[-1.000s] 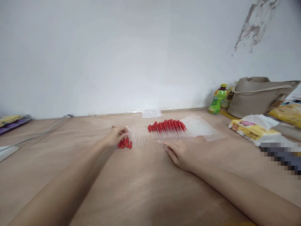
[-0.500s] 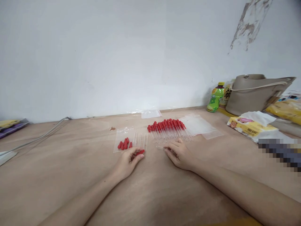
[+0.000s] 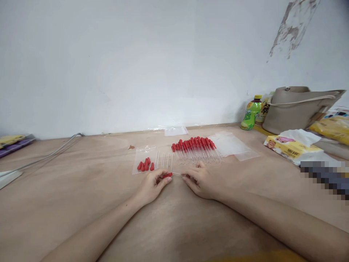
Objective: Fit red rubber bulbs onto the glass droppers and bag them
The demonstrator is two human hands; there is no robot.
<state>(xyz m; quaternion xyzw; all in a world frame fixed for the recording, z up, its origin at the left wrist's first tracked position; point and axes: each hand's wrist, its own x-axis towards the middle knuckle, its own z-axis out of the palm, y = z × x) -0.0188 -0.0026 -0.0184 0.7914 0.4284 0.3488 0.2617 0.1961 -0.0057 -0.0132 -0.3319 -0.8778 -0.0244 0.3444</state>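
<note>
Between thumb and fingers my left hand (image 3: 154, 185) pinches a red rubber bulb (image 3: 168, 175), its open end facing right. My right hand (image 3: 198, 181) grips a thin clear tube (image 3: 177, 174), whose left end meets the bulb's mouth. Several loose red bulbs (image 3: 146, 166) lie on a clear plastic bag (image 3: 138, 154) beyond my left hand. Beside them are several bare clear tubes (image 3: 163, 159). A row of tubes with red bulbs on their ends (image 3: 195, 145) lies beyond my right hand.
Flat clear bags (image 3: 231, 144) lie right of the row. Farther right are a tissue pack (image 3: 291, 147), a green bottle (image 3: 251, 113) and a grey-beige bag (image 3: 289, 109). A grey cable (image 3: 58, 148) crosses the brown table (image 3: 89, 189) at left, and a white wall stands behind.
My hands have come closer together. The tube in my right hand has moved left and now touches the red bulb, which has shifted slightly right.
</note>
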